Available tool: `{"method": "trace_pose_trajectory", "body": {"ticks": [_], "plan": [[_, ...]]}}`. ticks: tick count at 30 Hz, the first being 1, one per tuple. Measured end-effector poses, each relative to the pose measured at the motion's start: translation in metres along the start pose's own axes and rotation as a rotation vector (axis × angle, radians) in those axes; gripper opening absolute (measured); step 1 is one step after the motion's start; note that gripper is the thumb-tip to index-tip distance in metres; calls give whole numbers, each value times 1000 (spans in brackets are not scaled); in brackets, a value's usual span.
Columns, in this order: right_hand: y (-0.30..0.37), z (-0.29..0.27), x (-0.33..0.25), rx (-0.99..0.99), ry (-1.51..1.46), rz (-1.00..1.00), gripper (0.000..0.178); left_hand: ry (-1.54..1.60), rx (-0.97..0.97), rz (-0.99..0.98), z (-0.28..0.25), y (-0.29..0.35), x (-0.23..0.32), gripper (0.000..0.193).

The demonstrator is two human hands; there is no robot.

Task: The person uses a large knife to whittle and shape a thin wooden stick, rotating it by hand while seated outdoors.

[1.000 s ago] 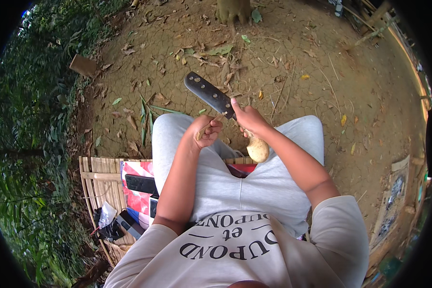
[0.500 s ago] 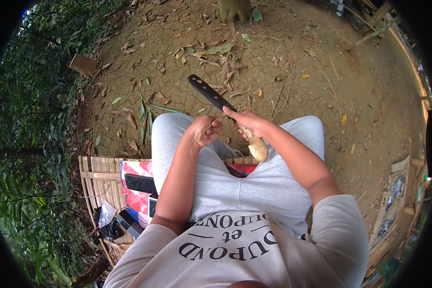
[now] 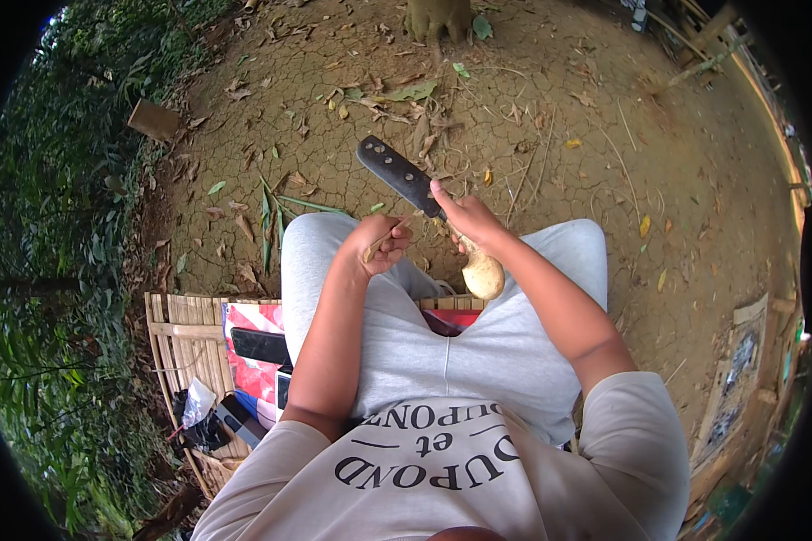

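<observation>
My right hand (image 3: 469, 221) is closed round a large knife near where blade and handle meet, its thumb along the blade. The dark, broad blade (image 3: 397, 175) has several round holes and points up and left, away from me. A pale, bulbous handle end (image 3: 484, 276) sticks out below the hand, over my lap. My left hand (image 3: 384, 243) is a fist, closed on a thin brown strip (image 3: 371, 252). The strip seems to run from this fist toward the base of the blade; where it ends is hard to see.
I sit on a bamboo bench (image 3: 185, 331). On my left lie a black phone (image 3: 260, 345), a red-and-white sheet (image 3: 246, 317), a grey box-like device (image 3: 237, 418) and a crumpled plastic bag (image 3: 198, 403). Dry leaves litter the cracked soil; a tree trunk (image 3: 438, 18) stands ahead.
The knife has rolled, so more of the flat of its blade shows, and its handle end has turned slightly. My left fist has shifted a little left, still on the strip.
</observation>
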State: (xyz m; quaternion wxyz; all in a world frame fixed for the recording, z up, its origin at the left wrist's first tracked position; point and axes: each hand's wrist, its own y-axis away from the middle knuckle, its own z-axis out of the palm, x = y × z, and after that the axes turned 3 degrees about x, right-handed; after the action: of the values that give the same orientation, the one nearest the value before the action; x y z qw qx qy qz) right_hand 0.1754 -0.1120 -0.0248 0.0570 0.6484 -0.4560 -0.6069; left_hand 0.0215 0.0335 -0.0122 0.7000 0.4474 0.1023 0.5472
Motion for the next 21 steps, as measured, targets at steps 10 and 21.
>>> {"method": "trace_pose_trajectory", "body": {"ticks": [10, 21], "plan": [[10, 17, 1, -58, 16, -66, 68, -35, -11, 14, 7, 4, 2, 15], [6, 12, -4, -282, -234, 242, 73, -5, -50, -13, -1, -2, 2, 17]]}}
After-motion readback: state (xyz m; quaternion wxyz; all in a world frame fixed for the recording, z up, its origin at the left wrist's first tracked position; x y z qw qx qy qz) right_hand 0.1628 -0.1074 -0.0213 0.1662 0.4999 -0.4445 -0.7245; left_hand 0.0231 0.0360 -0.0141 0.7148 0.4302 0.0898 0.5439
